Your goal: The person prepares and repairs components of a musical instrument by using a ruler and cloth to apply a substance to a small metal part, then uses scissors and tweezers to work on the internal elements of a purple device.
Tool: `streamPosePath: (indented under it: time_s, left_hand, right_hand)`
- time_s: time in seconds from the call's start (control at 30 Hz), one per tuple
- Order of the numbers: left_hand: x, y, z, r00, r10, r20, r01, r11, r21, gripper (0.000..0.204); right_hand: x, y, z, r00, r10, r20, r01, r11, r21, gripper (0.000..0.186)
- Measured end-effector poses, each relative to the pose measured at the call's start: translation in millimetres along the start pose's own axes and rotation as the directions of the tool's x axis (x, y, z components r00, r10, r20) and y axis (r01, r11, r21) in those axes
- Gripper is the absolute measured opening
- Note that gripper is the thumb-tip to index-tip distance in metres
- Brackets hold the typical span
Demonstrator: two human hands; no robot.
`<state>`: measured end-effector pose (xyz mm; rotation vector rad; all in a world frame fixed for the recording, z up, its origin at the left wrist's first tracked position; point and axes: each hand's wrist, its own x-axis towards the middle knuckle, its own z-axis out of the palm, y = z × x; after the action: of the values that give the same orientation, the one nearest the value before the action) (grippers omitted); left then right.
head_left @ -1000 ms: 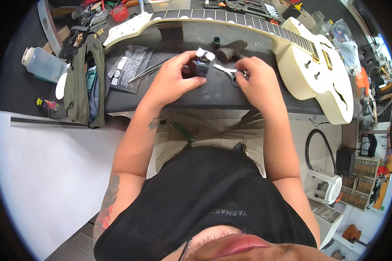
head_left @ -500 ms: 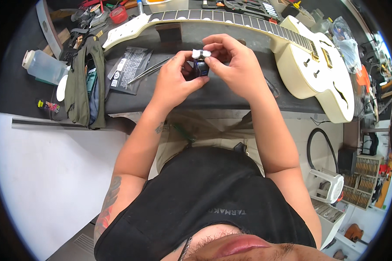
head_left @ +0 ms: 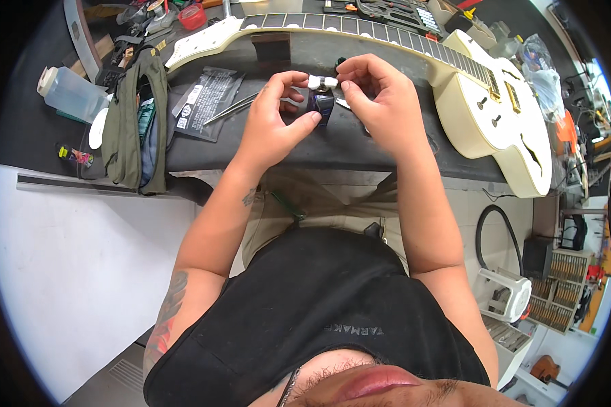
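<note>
A small dark blue bottle (head_left: 321, 103) is upright between my hands over the bench, a short white piece (head_left: 322, 83) lying across its top. Curled loosely about the bottle's left side is my left hand (head_left: 277, 121), its thumb against the front and its index fingertip by the white piece. My right hand (head_left: 385, 102) has its thumb at the right end of the white piece, the index finger arched above. Whether the fingers close fully on it is hard to see. A pale pointed piece (head_left: 343, 104) shows beside the right thumb.
A cream hollow-body guitar (head_left: 478, 129) lies across the back and right, its neck on a dark block (head_left: 271, 49). Left are long tweezers (head_left: 231, 107), a dark printed pouch (head_left: 207, 105), a green bag (head_left: 137, 129) and a clear bottle (head_left: 71, 98). Tools (head_left: 394, 15) line the back.
My right hand has drawn a little away to the right from the bottle. My left fingers have loosened around it. The whole view has shifted slightly.
</note>
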<state>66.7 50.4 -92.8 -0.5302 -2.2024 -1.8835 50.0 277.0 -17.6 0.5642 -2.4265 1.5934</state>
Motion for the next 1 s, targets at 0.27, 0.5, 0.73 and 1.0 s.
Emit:
streamPosePath:
  time_s: [0.27, 0.5, 0.73, 1.0]
  left_hand:
    - [11, 12, 2, 0.995, -0.02, 0.102, 0.027, 0.998, -0.059, 0.066]
    - [11, 12, 3, 0.994, -0.012, 0.106, 0.014, 1.0, -0.016, 0.062]
    - [11, 9, 0, 0.995, -0.014, 0.098, 0.011, 0.999, 0.031, 0.061]
    - [11, 11, 0, 0.995, -0.006, 0.102, 0.007, 1.0, -0.009, 0.06]
  right_hand:
    - [11, -6, -5, 0.978, -0.164, 0.128, 0.184, 0.969, -0.167, 0.014]
    - [11, -12, -4, 0.983, -0.14, 0.122, 0.166, 0.958, -0.235, 0.01]
    - [13, -14, -3, 0.992, -0.043, 0.122, 0.07, 0.971, -0.227, 0.011]
    - [5, 1, 7, 1.0, 0.028, -0.011, -0.028, 0.999, 0.026, 0.011]
